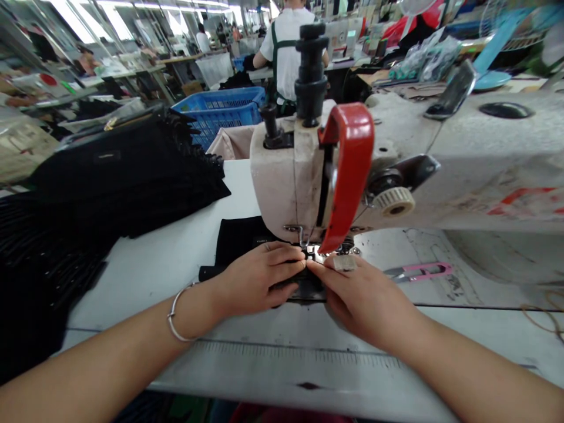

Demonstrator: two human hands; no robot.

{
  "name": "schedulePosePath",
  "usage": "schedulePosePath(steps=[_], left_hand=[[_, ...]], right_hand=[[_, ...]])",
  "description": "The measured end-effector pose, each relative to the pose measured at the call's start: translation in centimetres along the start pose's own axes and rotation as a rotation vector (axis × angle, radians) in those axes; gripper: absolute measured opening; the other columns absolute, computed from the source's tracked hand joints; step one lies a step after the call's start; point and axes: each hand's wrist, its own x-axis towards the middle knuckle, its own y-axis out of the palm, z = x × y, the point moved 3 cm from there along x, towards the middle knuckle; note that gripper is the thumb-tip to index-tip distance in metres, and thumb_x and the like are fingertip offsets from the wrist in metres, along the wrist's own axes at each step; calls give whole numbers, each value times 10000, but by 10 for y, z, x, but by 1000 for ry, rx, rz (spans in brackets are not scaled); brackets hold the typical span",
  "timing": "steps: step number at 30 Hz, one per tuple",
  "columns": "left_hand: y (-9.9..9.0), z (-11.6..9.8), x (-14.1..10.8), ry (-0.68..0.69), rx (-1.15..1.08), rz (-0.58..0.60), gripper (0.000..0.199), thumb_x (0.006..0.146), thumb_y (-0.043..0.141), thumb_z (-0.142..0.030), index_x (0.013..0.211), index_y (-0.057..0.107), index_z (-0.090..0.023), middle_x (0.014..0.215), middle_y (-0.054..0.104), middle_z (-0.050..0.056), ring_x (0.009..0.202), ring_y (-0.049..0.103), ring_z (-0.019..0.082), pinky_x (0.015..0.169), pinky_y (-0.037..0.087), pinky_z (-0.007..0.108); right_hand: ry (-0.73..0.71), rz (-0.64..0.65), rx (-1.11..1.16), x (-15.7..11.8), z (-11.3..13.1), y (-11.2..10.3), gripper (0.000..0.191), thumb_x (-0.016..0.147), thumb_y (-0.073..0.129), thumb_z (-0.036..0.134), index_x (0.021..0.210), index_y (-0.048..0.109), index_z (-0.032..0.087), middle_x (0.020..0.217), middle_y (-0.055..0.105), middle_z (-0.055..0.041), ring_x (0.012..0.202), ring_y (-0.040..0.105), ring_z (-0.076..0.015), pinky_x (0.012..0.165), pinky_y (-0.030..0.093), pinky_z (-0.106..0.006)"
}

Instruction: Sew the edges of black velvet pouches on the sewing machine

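A black fabric piece (238, 235) with a small label lies under the needle area of a white sewing machine (273, 176). On top of it, my left hand (259, 273) rests with its fingers stretched toward the presser foot (311, 254). From the other side, my right hand (361, 288) has its index fingertip at the foot, and its other fingers are bent close at the fabric's edge. The fingertips of both hands nearly meet in front of the needle. My right thumb is hidden. A band of light tape wraps a right finger.
Pink thread snips (418, 271) lie right of my right hand. A red guard (352, 170) curves down before the needle. Stacked black fabric pieces (132, 170) pile up at the left, with a blue basket (220, 111) behind. A person (286, 53) stands beyond it.
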Motion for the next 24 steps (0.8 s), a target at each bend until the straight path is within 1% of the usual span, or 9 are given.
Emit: schedulePosePath(steps=[4,7,10,13,15,17,19,21,24], left_hand=[[-1,8,-1,24,26,20,293,984,502,-311,1152,636,-113,1153,692,109,1143,612,214,1069,466,413],[-5,22,-5,21,-13,-12,259,985,503,-293,1145,660,-165,1139,708,82,1111,636,199,1034,486,406],[-8,33,-10,-30,-124,-54,218,953,571,-262,1136,673,-199,1140,715,59,1052,661,185,973,522,374],[-7,28,-10,-51,-145,-98,180,932,607,-246,1088,683,-197,1096,729,45,1021,671,170,952,531,354],[-4,17,-9,-58,-90,-120,157,928,613,-236,1058,684,-187,1064,734,39,992,673,159,957,526,344],[-1,5,-7,-68,-27,-123,152,931,603,-212,1056,680,-171,1056,730,40,965,669,155,951,524,336],[3,-5,-6,-84,4,-125,157,930,601,-206,1062,677,-167,1061,723,41,962,661,162,927,529,338],[4,-9,-4,-106,12,-128,159,931,600,-220,1061,678,-174,1056,720,37,967,657,173,904,534,344],[3,-10,-3,-110,15,-135,150,944,576,-217,1035,684,-169,1039,722,34,952,657,171,900,533,338]], right_hand=[[67,-65,34,1,-1,-10,188,879,483,120,1009,617,140,997,612,-109,906,563,-255,790,521,-398],[174,-143,-77,2,-8,-17,127,915,501,191,944,608,129,980,608,-126,887,567,-264,764,511,-408],[194,-118,-200,4,-17,-18,173,939,512,248,836,603,143,902,621,-115,857,568,-275,742,502,-419],[162,-46,-255,4,-21,-18,304,958,504,285,694,602,170,705,589,-66,757,548,-260,698,487,-412],[124,-61,-234,4,-18,-17,341,955,522,300,649,604,174,659,573,-54,728,534,-249,692,484,-407],[66,-112,-155,3,-12,-16,245,934,566,275,736,652,159,748,623,-65,775,552,-247,724,495,-402],[3,-146,-67,3,-5,-12,113,911,598,210,898,688,142,885,674,-75,839,579,-242,761,511,-389],[-32,-160,-24,3,-1,-7,127,902,600,153,982,697,142,961,695,-74,865,602,-233,772,524,-375],[-35,-162,-8,2,1,-2,141,911,584,143,976,709,145,989,701,-81,866,620,-230,764,538,-373]])
